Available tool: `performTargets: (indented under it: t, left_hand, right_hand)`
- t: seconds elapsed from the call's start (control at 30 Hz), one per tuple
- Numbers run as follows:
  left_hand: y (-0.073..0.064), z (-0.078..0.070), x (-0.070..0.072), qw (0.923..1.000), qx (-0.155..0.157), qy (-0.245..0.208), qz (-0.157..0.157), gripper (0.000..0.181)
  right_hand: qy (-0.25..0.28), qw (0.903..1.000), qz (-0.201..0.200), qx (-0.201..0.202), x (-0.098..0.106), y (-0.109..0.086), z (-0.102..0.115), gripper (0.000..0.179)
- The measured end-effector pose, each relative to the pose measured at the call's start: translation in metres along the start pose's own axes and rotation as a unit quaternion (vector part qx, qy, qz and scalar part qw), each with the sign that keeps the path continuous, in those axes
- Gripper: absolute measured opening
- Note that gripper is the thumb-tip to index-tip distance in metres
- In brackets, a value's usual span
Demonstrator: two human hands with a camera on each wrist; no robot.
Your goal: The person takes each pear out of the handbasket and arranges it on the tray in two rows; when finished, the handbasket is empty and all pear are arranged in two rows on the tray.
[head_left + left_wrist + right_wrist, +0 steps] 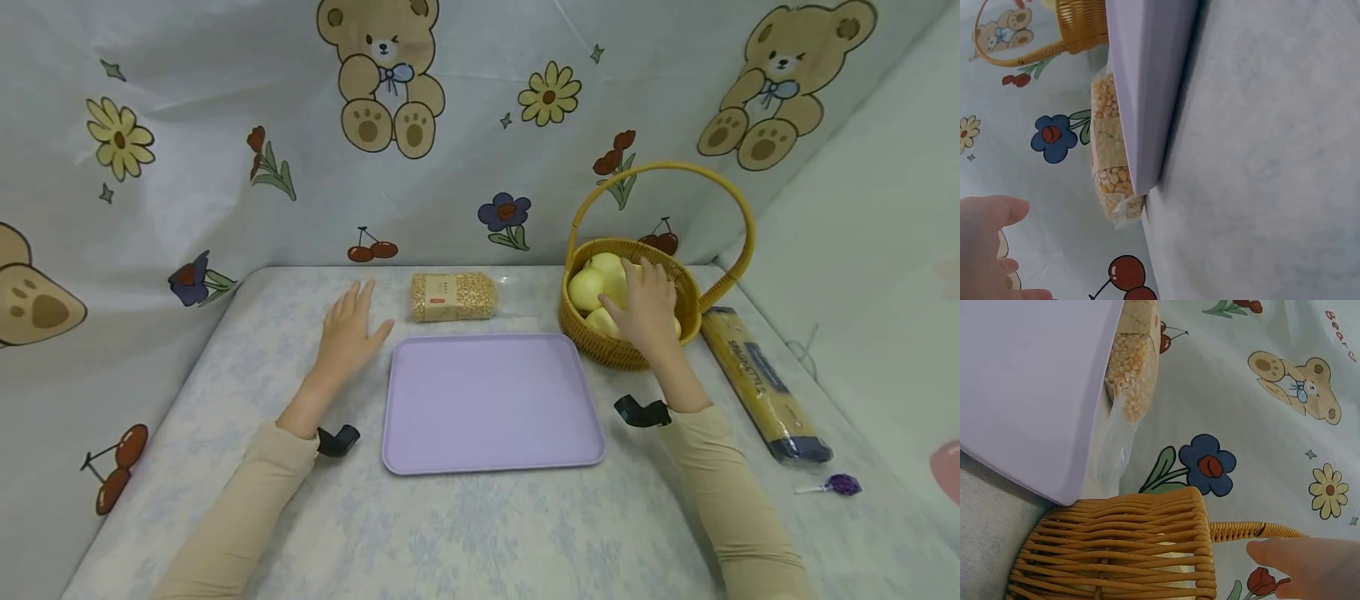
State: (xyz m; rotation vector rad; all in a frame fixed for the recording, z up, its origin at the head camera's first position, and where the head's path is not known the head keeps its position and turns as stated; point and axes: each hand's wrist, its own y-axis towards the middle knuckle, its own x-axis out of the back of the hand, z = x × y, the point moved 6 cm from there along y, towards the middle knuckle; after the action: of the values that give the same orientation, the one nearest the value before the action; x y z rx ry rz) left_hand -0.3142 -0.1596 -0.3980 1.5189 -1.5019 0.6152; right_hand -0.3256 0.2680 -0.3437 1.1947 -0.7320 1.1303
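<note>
My right hand (pixel 649 308) is over the wicker basket (pixel 611 352), fingers spread above the round yellow-green fruits (pixel 587 288). Whether a fingertip touches a fruit is hidden in the head view. In the right wrist view only part of that hand (pixel 1310 565) shows, beside the basket's handle (pixel 1254 530). On the left, my left hand (pixel 347 337) hovers with straight, parted fingers and holds nothing. Between the hands lies a lilac tray (pixel 495 404). Behind it is a clear bag of yellow kernels or beans (pixel 468 296) with a paper label.
A long spaghetti packet (pixel 761 383) lies right of the basket. Nearer the front right is a lollipop (pixel 842 485) in a purple wrapper. A printed cloth (pixel 465 200) hangs behind the table, and the basket's tall handle arches over the fruits.
</note>
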Motion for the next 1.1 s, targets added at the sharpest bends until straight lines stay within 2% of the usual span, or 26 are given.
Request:
performTargets:
  t: [0.13,0.23,0.3,0.4,0.5,0.6,0.87,1.1]
  left_hand:
    - [-0.002,0.007,-0.005,0.998,0.006,-0.063,0.001,0.073]
    - [-0.004,0.012,-0.011,0.991,0.014,-0.132,0.019,0.068]
    - [-0.005,0.016,-0.017,0.9813,0.016,-0.19,0.029,0.063]
    - [-0.007,0.021,-0.028,0.9607,0.009,-0.274,0.045,0.056]
    - [-0.009,0.027,-0.039,0.9441,0.003,-0.324,0.061,0.051]
    - [-0.012,0.03,-0.048,0.9387,0.002,-0.336,0.079,0.049]
    - [-0.017,0.036,-0.057,0.9415,0.014,-0.319,0.107,0.047]
    - [-0.016,0.038,-0.062,0.9383,0.01,-0.329,0.107,0.044]
  right_hand:
    - [0.047,0.9987,-0.012,-0.018,-0.002,0.004,-0.009,0.066]
    - [0.072,0.9967,-0.011,-0.037,-0.004,0.008,-0.015,0.066]
    - [0.083,0.9953,-0.012,-0.048,-0.005,0.01,-0.019,0.067]
    - [0.107,0.9922,-0.013,-0.063,-0.008,0.013,-0.026,0.068]
    - [0.129,0.989,-0.013,-0.071,-0.013,0.013,-0.034,0.069]
    - [0.126,0.9894,-0.004,-0.073,-0.02,0.013,-0.042,0.069]
    - [0.148,0.987,0.023,-0.059,-0.034,0.023,-0.055,0.072]
    - [0.133,0.9863,0.021,-0.096,-0.039,0.038,-0.063,0.079]
